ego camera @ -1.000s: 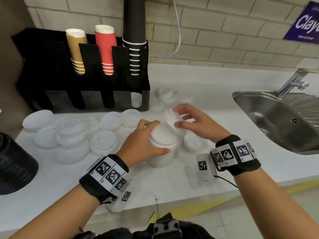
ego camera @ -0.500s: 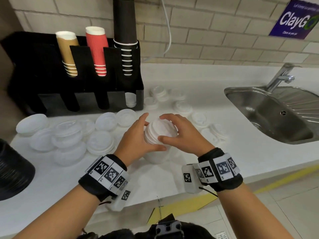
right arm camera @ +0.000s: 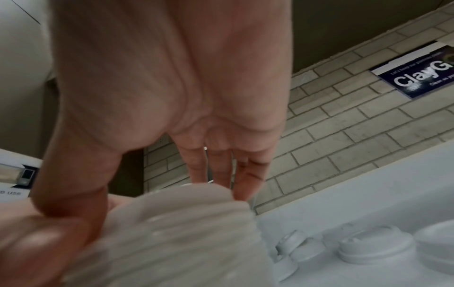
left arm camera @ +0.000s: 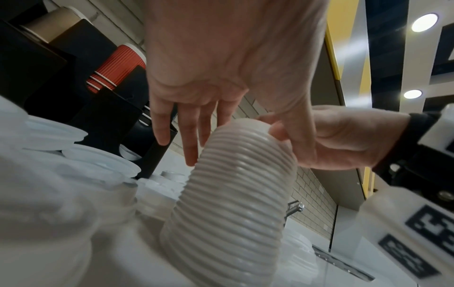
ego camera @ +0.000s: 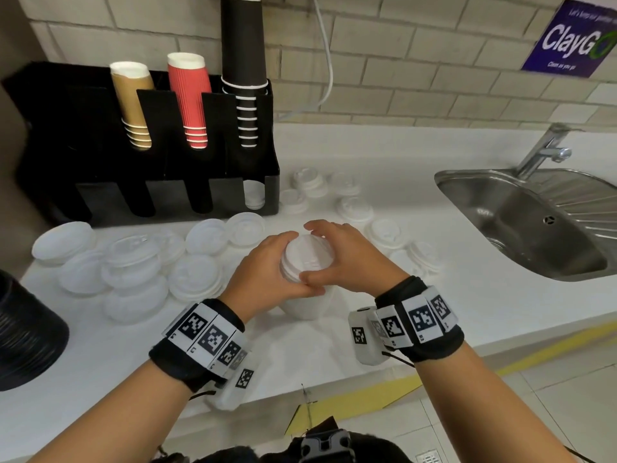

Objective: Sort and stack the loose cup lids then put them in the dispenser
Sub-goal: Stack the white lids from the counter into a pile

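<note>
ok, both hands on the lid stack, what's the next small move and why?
Probably free the right hand and reach for the nearest loose sip lid, while the left hand steadies the white lid stack. The top lid looks seated and level, and many lids of that kind lie loose on the counter to the right.
</note>
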{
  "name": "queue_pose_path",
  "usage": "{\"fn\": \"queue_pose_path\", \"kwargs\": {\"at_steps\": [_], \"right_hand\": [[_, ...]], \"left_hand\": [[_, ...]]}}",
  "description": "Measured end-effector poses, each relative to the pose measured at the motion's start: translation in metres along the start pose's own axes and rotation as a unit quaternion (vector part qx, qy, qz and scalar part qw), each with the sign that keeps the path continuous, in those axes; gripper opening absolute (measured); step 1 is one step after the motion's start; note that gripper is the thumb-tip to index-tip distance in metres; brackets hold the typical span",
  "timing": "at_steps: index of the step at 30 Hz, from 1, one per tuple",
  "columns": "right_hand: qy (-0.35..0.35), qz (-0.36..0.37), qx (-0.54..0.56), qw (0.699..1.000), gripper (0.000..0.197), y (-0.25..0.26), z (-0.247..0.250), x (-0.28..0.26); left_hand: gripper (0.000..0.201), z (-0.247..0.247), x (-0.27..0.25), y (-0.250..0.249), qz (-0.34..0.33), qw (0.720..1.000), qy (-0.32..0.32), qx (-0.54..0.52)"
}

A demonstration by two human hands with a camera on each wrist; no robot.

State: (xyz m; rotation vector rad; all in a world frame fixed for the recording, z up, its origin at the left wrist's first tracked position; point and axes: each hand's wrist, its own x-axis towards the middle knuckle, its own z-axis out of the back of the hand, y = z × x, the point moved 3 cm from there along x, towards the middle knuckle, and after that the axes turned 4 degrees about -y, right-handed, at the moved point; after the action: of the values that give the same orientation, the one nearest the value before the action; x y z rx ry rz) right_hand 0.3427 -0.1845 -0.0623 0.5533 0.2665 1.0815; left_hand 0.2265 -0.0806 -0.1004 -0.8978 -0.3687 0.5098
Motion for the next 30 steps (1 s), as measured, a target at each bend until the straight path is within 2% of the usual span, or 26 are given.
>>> {"fn": "queue_pose_path", "kwargs": {"at_steps": [3,5,6,7,9,12,16,22,25,27,30], "right_hand": [[0.026,-0.024,0.117,0.993,0.076,-0.015,0.013,0.003],[-0.038,-0.091,0.168,0.981,0.056,-0.042,0.030,0.015],[-0.080,-0.139,0.127,0.979,0.050,-0.060,0.040,0.024],[-0.101,-0.192,0.040,0.975,0.048,-0.080,0.048,0.033],[-0.058,-0.278,-0.122,0.951,0.054,-0.117,0.056,0.049],[0.025,-0.318,-0.214,0.923,0.071,-0.154,0.052,0.067],[0.052,-0.309,-0.155,0.937,0.097,-0.176,0.041,0.077],[0.019,-0.281,-0.139,0.949,0.090,-0.171,0.045,0.084],[-0.045,-0.207,-0.120,0.970,0.079,-0.142,0.059,0.078],[-0.070,-0.120,-0.032,0.990,0.071,-0.115,0.065,0.067],[-0.031,-0.034,0.118,0.992,0.058,-0.078,0.065,0.046]], "left_hand": [[0.097,0.002,0.002,-0.002,-0.005,1.000,0.003,0.009],[0.088,0.004,0.004,-0.001,-0.004,1.000,0.003,0.016],[0.085,0.004,0.004,-0.001,-0.003,1.000,0.004,0.020],[0.083,0.004,0.005,-0.001,-0.003,1.000,0.006,0.023],[0.081,0.003,0.005,-0.002,-0.002,1.000,0.009,0.028],[0.080,0.003,0.004,-0.002,0.002,0.999,0.012,0.031],[0.078,0.005,0.003,-0.004,0.007,0.999,0.013,0.028],[0.080,0.005,0.002,-0.005,0.005,0.999,0.015,0.032],[0.081,0.003,0.002,-0.002,0.006,1.000,0.011,0.013],[0.083,0.002,0.001,-0.002,0.004,1.000,0.008,0.007],[0.086,0.002,0.001,-0.002,-0.004,1.000,0.001,0.010]]}}
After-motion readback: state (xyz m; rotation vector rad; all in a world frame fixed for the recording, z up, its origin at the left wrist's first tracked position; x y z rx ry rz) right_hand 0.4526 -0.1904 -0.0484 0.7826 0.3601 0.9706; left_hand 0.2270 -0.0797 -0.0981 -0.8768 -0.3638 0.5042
